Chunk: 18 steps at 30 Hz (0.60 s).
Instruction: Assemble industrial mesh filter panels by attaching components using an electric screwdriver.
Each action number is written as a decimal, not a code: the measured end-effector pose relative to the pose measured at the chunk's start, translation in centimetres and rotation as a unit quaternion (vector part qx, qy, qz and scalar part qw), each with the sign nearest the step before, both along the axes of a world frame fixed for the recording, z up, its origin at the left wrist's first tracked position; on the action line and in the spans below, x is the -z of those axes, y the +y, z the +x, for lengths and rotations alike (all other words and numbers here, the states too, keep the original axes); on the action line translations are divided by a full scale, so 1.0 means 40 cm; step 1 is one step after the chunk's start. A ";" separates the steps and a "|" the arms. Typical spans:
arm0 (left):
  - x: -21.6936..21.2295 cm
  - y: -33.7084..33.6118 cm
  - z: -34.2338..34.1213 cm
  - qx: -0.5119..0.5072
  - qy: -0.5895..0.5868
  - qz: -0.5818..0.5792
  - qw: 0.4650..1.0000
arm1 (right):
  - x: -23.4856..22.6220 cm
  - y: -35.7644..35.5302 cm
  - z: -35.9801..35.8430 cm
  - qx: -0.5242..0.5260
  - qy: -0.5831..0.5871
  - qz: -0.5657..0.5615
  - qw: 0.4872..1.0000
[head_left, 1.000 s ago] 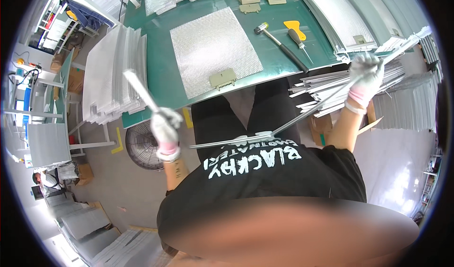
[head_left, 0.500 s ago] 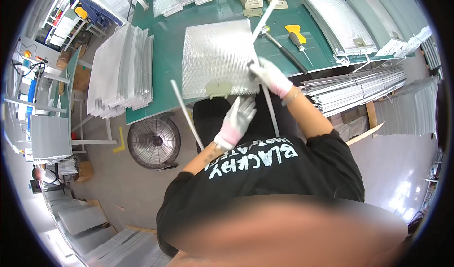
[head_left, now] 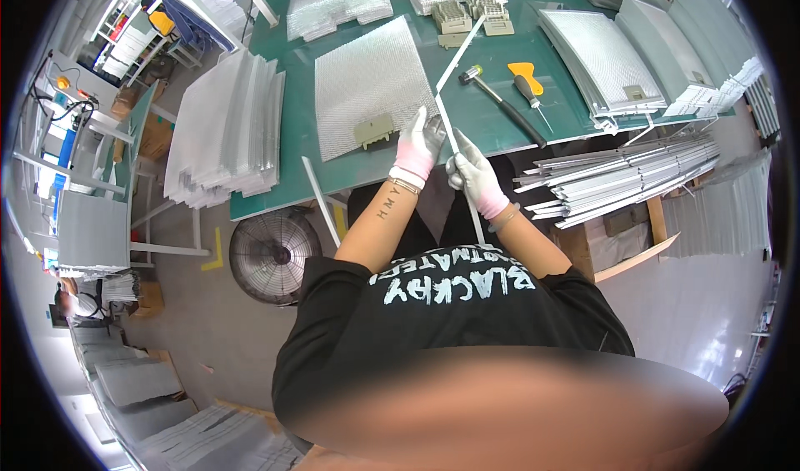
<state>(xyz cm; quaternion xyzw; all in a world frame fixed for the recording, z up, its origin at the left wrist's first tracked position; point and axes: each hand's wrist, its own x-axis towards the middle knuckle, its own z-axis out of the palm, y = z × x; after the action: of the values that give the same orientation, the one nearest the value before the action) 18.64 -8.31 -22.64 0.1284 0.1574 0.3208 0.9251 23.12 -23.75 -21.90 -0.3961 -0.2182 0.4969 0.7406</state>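
Note:
A silvery mesh panel (head_left: 367,79) lies on the green table, turned slightly askew. A beige plastic clip piece (head_left: 374,129) sits at its near edge. My left hand (head_left: 423,144), in a white and pink glove with a grey palm, is closed at the panel's near right corner; its fingers partly hide that corner. Beside it, my right hand (head_left: 477,173) is closed around a thin white frame strip (head_left: 445,119). The strip bends at a joint, one length slanting over the table toward the far side and another dropping toward my lap. A further white length (head_left: 320,200) slants past the table edge at left.
Mesh panels (head_left: 221,129) are stacked at left. Beige plastic pieces (head_left: 454,21), a mallet (head_left: 504,104), a yellow scraper (head_left: 525,77) and a screwdriver (head_left: 533,102) lie beyond. Framed panels (head_left: 600,58) stand at right, above bundled strips (head_left: 617,171). A fan (head_left: 275,254) stands below.
My left hand has moved up from below the panel to its near right corner. My right hand has slid down nearer my body along the strip. The panel has turned and shifted leftward from the strip.

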 end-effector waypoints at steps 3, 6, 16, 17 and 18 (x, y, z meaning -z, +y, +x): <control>-0.002 0.004 0.007 -0.017 0.003 0.012 1.000 | -0.002 -0.005 -0.004 -0.013 0.018 0.008 1.000; -0.011 0.002 0.021 -0.038 0.031 0.027 0.998 | -0.005 -0.013 -0.012 -0.004 0.011 -0.014 1.000; 0.033 0.028 0.013 -0.028 0.026 0.071 0.997 | -0.093 0.085 0.089 -0.030 -0.245 -0.103 0.963; 0.016 0.002 0.015 -0.022 0.054 0.112 0.992 | -0.099 0.111 0.110 -0.015 -0.272 -0.106 0.956; -0.001 -0.023 0.013 -0.017 0.082 0.153 0.985 | -0.109 0.147 0.134 0.018 -0.316 -0.129 0.940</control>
<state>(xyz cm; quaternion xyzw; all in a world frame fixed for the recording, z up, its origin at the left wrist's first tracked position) 19.17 -9.25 -22.60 0.2915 0.1838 0.3452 0.8730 28.47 -17.86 -17.53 -0.6291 -0.3677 0.3565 0.5848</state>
